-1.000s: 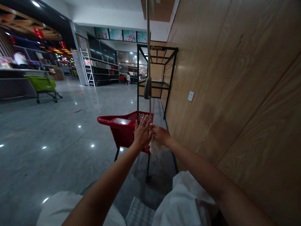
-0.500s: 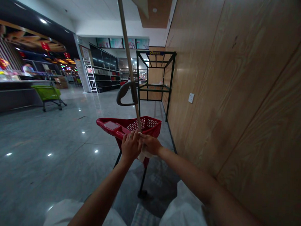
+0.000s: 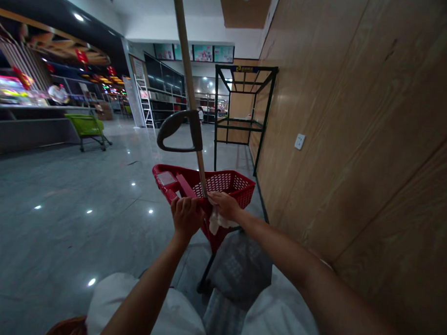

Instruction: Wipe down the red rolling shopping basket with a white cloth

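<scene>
In front of me a small red plastic shopping cart (image 3: pixel 241 187) stands at an angle, its perforated basket pointing away. A long pole (image 3: pixel 186 63) with a grey loop handle (image 3: pixel 179 131) rises from it past the top of the view. My left hand (image 3: pixel 186 217) has its fingers curled over the near red rim, left of the pole. With my right hand (image 3: pixel 224 205) I press a white cloth (image 3: pixel 217 222) against the cart at the pole's foot; the cloth hangs below my fingers. My right fingertips are partly hidden.
A wood-panelled wall (image 3: pixel 318 190) runs along my right. Beyond the cart stands a dark metal rack (image 3: pixel 239 124). A grey sack (image 3: pixel 238 261) lies below the cart, by my knees. A green cart (image 3: pixel 86 126) and a person (image 3: pixel 58 94) at a counter are further left.
The cart has turned and its handle end has swung, with the grey loop now further left. My left hand has moved left along the rim, apart from my right hand. The view has shifted left.
</scene>
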`<action>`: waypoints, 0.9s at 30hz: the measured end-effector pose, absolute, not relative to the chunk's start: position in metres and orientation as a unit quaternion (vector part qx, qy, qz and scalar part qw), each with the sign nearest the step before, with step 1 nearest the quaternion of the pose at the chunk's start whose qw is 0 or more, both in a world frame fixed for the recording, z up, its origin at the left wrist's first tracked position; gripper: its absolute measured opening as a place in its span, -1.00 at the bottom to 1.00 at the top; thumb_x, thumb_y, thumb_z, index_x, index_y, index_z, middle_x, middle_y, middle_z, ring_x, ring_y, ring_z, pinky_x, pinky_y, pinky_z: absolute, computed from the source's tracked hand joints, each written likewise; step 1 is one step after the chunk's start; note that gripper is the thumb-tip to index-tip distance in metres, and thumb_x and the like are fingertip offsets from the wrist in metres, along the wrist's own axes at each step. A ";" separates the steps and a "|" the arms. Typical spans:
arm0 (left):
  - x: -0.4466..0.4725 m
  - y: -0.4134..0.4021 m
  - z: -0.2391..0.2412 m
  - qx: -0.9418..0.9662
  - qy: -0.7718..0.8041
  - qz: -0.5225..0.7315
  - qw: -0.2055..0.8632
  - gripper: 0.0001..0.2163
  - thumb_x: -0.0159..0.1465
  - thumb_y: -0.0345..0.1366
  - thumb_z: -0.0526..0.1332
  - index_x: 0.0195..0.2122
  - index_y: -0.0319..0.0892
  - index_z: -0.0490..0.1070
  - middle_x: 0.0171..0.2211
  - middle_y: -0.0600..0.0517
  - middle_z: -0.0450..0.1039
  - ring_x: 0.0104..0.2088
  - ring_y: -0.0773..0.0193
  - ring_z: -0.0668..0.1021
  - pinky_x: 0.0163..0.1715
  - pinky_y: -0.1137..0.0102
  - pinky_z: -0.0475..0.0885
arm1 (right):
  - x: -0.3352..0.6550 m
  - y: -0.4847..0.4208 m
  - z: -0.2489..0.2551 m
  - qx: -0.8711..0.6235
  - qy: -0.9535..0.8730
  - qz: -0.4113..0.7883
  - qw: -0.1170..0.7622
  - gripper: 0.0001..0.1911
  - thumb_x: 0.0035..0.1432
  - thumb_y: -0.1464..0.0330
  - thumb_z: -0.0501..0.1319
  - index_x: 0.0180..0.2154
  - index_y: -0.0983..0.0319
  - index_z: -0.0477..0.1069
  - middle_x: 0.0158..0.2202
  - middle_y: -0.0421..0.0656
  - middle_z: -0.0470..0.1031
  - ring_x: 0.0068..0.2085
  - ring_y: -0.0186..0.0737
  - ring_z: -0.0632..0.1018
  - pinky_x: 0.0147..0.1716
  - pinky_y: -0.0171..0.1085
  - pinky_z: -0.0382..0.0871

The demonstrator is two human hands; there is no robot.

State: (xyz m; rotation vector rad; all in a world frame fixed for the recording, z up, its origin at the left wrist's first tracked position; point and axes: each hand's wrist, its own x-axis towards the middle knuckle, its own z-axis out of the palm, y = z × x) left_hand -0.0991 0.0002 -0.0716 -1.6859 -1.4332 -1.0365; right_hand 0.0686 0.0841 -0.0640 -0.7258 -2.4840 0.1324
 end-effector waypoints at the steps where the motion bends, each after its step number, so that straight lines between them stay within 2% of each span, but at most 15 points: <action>1: -0.104 -0.002 -0.073 -0.651 -0.547 -0.403 0.339 -0.80 0.15 -0.28 0.15 -0.21 -0.16 0.44 -0.29 -0.07 0.43 -0.15 0.08 0.40 0.11 0.10 0.16 | 0.068 0.085 -0.064 -0.281 -0.925 0.047 0.253 -0.40 0.12 0.59 0.04 0.20 0.20 0.26 0.21 -0.12 0.32 0.19 -0.20 0.33 0.20 -0.17 0.19; 5: -0.120 -0.013 -0.073 -0.648 -0.532 -0.414 0.354 -0.80 0.13 -0.27 0.18 -0.22 -0.14 0.44 -0.29 -0.05 0.45 -0.14 0.08 0.40 0.12 0.10 0.16 | 0.085 0.092 -0.070 -0.370 -0.909 0.057 0.184 -0.55 0.26 0.48 0.00 0.15 0.15 0.31 0.18 -0.16 0.35 0.15 -0.22 0.37 0.15 -0.21 0.23; 8: -0.109 -0.024 -0.072 -0.631 -0.542 -0.422 0.359 -0.82 0.15 -0.29 0.16 -0.23 -0.16 0.44 -0.24 -0.08 0.46 -0.06 0.05 0.41 0.17 0.04 0.09 | 0.096 0.094 -0.077 -0.412 -0.892 0.069 0.173 -0.58 0.29 0.45 -0.02 0.13 0.13 0.33 0.17 -0.18 0.36 0.11 -0.24 0.40 0.11 -0.25 0.26; 10: -0.089 -0.029 -0.071 -0.666 -0.519 -0.407 0.348 -0.78 0.19 -0.35 0.11 -0.15 -0.17 0.43 -0.10 -0.10 0.45 0.04 0.06 0.39 0.24 0.00 -0.04 | 0.096 0.092 -0.081 -0.412 -0.891 0.067 0.178 -0.58 0.28 0.46 -0.02 0.12 0.16 0.33 0.16 -0.16 0.36 0.10 -0.23 0.41 0.10 -0.26 0.25; 12: -0.067 -0.026 -0.070 -0.743 -0.453 -0.353 0.343 -0.68 0.20 -0.35 0.09 -0.01 -0.17 0.38 0.01 -0.09 0.42 0.13 0.09 0.34 0.25 0.07 -0.02 | 0.094 0.089 -0.082 -0.416 -0.890 0.066 0.175 -0.55 0.24 0.49 0.01 0.14 0.20 0.31 0.17 -0.12 0.35 0.10 -0.21 0.41 0.09 -0.26 0.26; 14: -0.049 -0.015 -0.071 -0.774 -0.453 -0.299 0.325 -0.60 0.21 -0.29 0.10 0.08 -0.23 0.32 0.09 -0.14 0.36 0.17 0.03 0.29 0.24 0.08 0.01 | 0.092 0.086 -0.082 -0.429 -0.885 0.070 0.167 -0.50 0.18 0.52 0.04 0.15 0.19 0.29 0.16 -0.11 0.35 0.09 -0.19 0.41 0.08 -0.25 0.27; 16: -0.040 -0.001 -0.075 -0.766 -0.511 -0.243 0.304 -0.61 0.25 -0.27 0.07 0.07 -0.29 0.32 0.06 -0.20 0.38 0.11 -0.01 0.35 0.18 0.07 0.08 | 0.093 0.084 -0.080 -0.435 -0.883 0.076 0.158 -0.47 0.16 0.54 0.05 0.16 0.15 0.28 0.15 -0.12 0.36 0.09 -0.19 0.41 0.08 -0.24 0.26; 20: -0.041 0.017 -0.085 -0.774 -0.548 -0.126 0.289 -0.66 0.28 -0.38 -0.02 0.03 -0.36 0.33 -0.05 -0.25 0.41 -0.08 0.03 0.42 -0.03 0.15 0.24 | 0.098 0.078 -0.078 -0.424 -0.889 0.083 0.152 -0.45 0.13 0.55 0.05 0.15 0.13 0.28 0.17 -0.14 0.33 0.10 -0.20 0.38 0.12 -0.22 0.22; 23: -0.045 0.019 -0.090 -0.779 -0.543 -0.097 0.298 -0.67 0.29 -0.37 -0.03 0.01 -0.37 0.33 -0.13 -0.25 0.40 -0.16 0.04 0.41 -0.15 0.17 0.27 | 0.099 0.073 -0.080 -0.437 -0.880 0.084 0.167 -0.44 0.12 0.56 0.04 0.16 0.13 0.27 0.18 -0.14 0.32 0.11 -0.18 0.37 0.13 -0.20 0.21; 27: -0.046 0.021 -0.094 -0.775 -0.542 -0.092 0.312 -0.68 0.29 -0.41 -0.06 0.00 -0.32 0.34 -0.18 -0.21 0.39 -0.18 0.06 0.39 -0.17 0.18 0.25 | 0.100 0.069 -0.084 -0.432 -0.879 0.082 0.183 -0.41 0.10 0.56 0.03 0.18 0.18 0.24 0.20 -0.11 0.29 0.13 -0.21 0.35 0.15 -0.20 0.18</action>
